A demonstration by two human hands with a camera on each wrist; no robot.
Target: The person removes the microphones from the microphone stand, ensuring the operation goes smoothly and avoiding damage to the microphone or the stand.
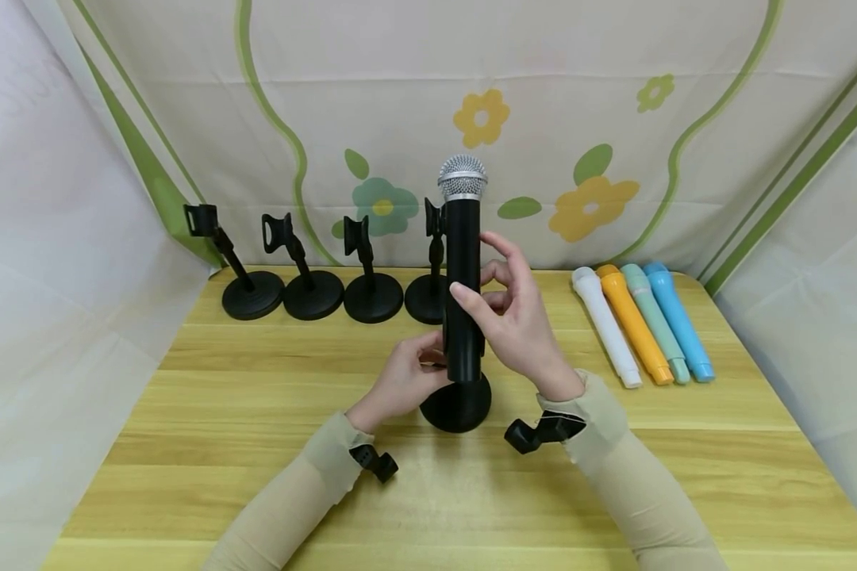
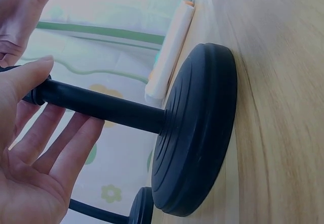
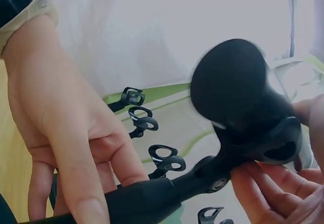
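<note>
A black microphone (image 1: 464,254) with a silver mesh head stands nearly upright at the middle of the table. My right hand (image 1: 521,317) holds its body, thumb on the near side and fingers behind. In the right wrist view the microphone's lower end (image 3: 230,80) sticks out of the black clip (image 3: 278,145) of a desk stand, and the right fingers are right at that clip. Below it, my left hand (image 1: 403,377) grips the stand's pole (image 2: 111,107) near its upper part. The stand's round base (image 1: 457,408) rests on the table.
Several more black microphone stands (image 1: 314,293) with bare clips line the back left of the wooden table (image 1: 257,444). White (image 1: 607,329), orange (image 1: 636,325), pale green (image 1: 657,321) and blue microphones (image 1: 681,321) lie side by side at the back right. A flowered curtain (image 1: 400,103) hangs behind.
</note>
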